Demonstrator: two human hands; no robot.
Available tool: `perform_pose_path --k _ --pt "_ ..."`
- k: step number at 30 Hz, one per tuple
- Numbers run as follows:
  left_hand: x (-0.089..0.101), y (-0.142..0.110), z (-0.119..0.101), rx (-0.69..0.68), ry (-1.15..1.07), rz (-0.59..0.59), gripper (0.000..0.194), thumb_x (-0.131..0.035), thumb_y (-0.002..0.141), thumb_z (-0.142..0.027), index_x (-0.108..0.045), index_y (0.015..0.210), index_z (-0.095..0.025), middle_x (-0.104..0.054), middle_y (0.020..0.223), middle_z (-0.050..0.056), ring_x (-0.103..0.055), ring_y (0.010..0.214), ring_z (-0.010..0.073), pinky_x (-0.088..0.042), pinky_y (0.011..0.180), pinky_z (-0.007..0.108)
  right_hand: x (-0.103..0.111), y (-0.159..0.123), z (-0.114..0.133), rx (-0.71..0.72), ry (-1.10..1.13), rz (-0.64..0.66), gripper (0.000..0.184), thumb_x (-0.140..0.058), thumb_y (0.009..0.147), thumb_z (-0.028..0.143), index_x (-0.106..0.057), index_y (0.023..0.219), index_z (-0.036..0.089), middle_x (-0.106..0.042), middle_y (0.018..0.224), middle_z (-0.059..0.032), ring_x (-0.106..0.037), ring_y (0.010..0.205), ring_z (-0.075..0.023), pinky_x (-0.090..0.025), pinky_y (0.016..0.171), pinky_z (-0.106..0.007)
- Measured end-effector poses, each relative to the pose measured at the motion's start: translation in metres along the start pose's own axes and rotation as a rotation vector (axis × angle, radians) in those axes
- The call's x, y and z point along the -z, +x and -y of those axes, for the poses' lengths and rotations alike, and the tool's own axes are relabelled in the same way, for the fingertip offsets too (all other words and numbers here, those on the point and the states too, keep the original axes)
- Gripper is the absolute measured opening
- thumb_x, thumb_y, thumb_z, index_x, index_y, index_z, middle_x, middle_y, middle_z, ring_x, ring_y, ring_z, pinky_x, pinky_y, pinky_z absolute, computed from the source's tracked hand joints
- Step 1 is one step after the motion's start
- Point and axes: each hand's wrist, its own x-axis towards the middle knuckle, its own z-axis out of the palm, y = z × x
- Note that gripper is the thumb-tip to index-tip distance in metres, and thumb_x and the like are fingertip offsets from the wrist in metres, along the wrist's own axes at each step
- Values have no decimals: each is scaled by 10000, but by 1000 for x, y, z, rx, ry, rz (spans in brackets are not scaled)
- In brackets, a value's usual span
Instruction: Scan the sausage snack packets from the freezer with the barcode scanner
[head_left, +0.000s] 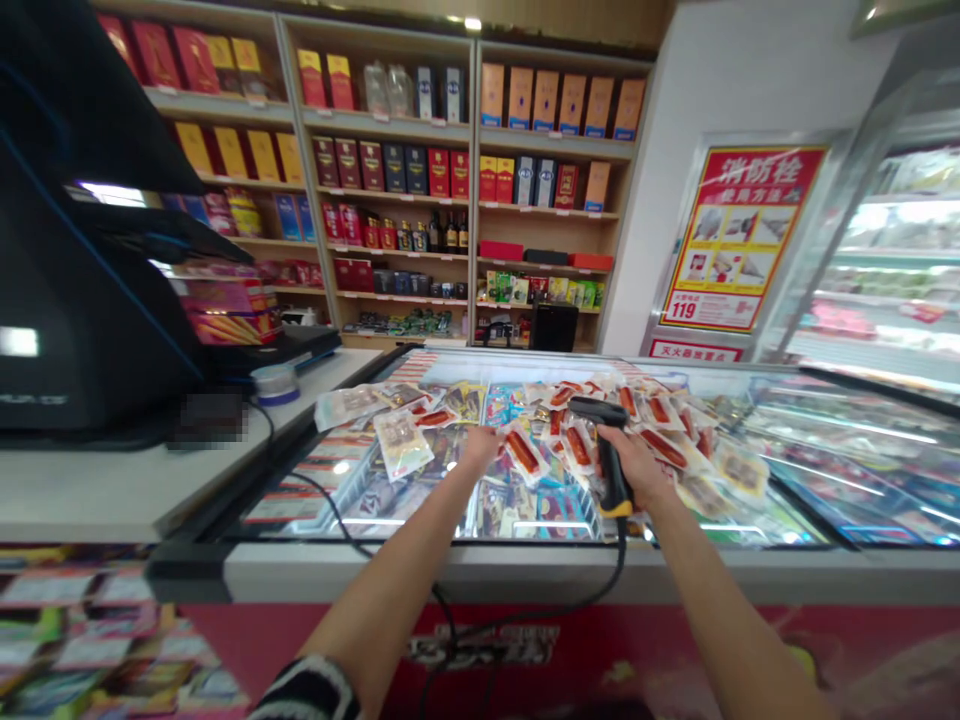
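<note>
In the head view my right hand (636, 464) is wrapped round the handle of a black and yellow barcode scanner (613, 475), whose head points left. My left hand (484, 446) is closed at the left edge of a clear-wrapped sausage pack (523, 452), a reddish-brown sausage on white backing. Both hands are over the glass top of a chest freezer (450, 510). More sausage packs (664, 447) lie heaped on the glass around and right of the scanner. To the left of my left hand are a pale food packet (403, 443) and another sausage pack (436, 417).
The scanner's black cable (555, 610) hangs over the freezer's front edge and loops left to the counter (90, 490). A black checkout machine (82, 250) and a roll of tape (275, 384) stand there. Shelves (390, 215) of boxed goods line the back.
</note>
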Motion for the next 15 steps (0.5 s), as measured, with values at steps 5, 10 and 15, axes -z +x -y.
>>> perform_pose_path --k 5,10,15 --pt "42 14 2 93 -297 -83 316 -443 789 -289 -471 1069 -147 -506 1053 76 -519 883 160 -443 731 359 -39 -11 1 -38 115 184 268 -497 682 404 -497 596 149 -520 435 20 -461 342 -82 -361 324 -183" --pt "55 12 8 120 -498 -131 315 -445 789 -288 -471 1068 -145 -509 1046 75 -522 877 158 -446 725 355 -72 -16 -1 -119 151 269 306 -477 692 431 -483 576 147 -526 441 12 -467 337 -87 -354 307 -189" --pt "57 10 13 133 -579 -140 316 -445 789 -286 -470 1068 -139 -511 1041 76 -524 870 158 -448 720 356 -84 -18 0 -145 163 317 257 -485 694 398 -505 657 145 -547 468 13 -472 333 -86 -355 307 -189"
